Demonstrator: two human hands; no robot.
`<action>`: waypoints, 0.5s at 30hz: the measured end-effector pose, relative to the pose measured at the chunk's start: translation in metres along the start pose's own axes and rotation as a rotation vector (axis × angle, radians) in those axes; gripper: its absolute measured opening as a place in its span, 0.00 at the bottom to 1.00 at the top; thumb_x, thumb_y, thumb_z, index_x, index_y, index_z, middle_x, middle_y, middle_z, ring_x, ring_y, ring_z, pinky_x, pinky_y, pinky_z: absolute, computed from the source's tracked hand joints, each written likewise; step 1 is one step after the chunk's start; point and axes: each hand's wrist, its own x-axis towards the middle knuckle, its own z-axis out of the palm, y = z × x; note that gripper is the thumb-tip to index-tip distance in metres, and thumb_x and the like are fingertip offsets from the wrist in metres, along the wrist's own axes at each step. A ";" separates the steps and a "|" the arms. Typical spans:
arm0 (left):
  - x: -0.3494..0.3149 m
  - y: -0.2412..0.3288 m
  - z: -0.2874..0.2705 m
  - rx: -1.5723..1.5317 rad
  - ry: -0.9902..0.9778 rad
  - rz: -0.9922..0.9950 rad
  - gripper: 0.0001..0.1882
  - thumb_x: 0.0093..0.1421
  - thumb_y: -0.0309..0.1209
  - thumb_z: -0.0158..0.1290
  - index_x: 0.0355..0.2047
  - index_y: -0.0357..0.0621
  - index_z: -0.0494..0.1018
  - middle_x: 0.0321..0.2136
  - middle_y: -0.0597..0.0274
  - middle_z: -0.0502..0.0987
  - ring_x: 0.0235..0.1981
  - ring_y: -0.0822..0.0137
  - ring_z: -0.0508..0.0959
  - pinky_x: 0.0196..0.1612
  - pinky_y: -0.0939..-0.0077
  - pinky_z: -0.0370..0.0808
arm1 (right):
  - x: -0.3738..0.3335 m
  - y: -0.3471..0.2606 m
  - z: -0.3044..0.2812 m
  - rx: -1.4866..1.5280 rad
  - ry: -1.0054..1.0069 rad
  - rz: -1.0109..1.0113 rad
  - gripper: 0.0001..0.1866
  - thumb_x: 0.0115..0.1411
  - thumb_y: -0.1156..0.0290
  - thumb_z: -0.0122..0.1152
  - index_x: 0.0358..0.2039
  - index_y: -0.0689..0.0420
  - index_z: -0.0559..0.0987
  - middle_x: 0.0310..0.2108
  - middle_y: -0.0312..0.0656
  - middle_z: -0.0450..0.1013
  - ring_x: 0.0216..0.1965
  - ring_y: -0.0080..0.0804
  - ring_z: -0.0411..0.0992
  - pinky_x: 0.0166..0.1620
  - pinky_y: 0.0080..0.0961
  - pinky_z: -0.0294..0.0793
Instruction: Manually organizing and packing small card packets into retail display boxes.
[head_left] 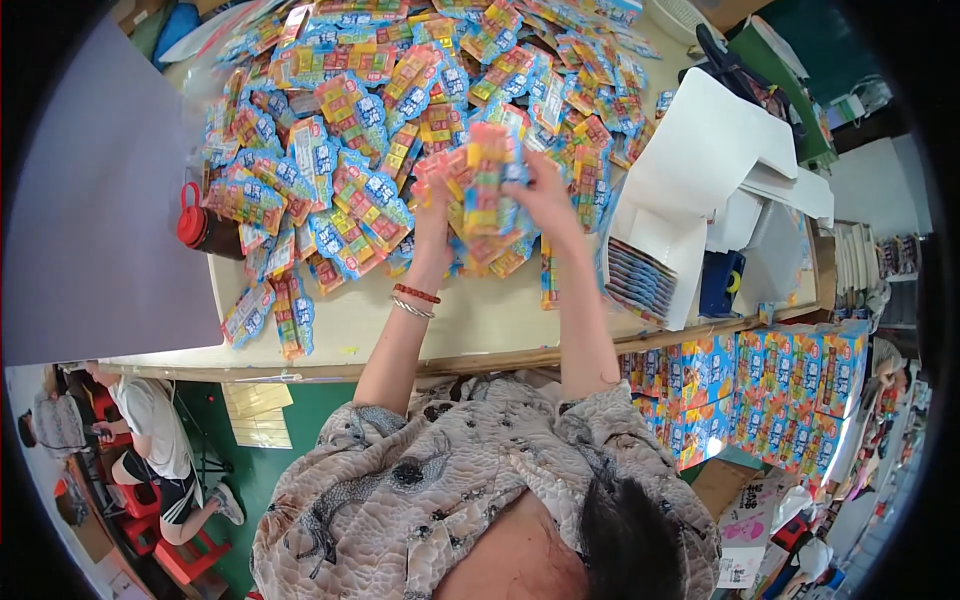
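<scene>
The right hand (546,198) grips the edge of a blurred bunch of candy packs (488,190), held above the table (470,335) in front of the large pile (345,110). The left hand (433,208) closes around the bunch's left side, its fingers blurred. To the right, an open white box (648,215) holds a row of packs (642,282).

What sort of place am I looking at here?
Probably a small packing workshop: colourful packets lie heaped on the worktable, an open white box there holds a neat row of similar ones, and printed blue cartons are stacked at the right.
</scene>
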 end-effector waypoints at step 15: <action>-0.056 -0.008 -0.031 -0.050 -0.138 -0.011 0.20 0.57 0.26 0.59 0.49 0.41 0.68 0.41 0.63 0.77 0.39 0.71 0.79 0.39 0.75 0.78 | -0.088 -0.010 0.019 -0.314 -0.002 -0.068 0.42 0.48 0.67 0.71 0.61 0.63 0.63 0.57 0.44 0.64 0.55 0.33 0.66 0.58 0.31 0.64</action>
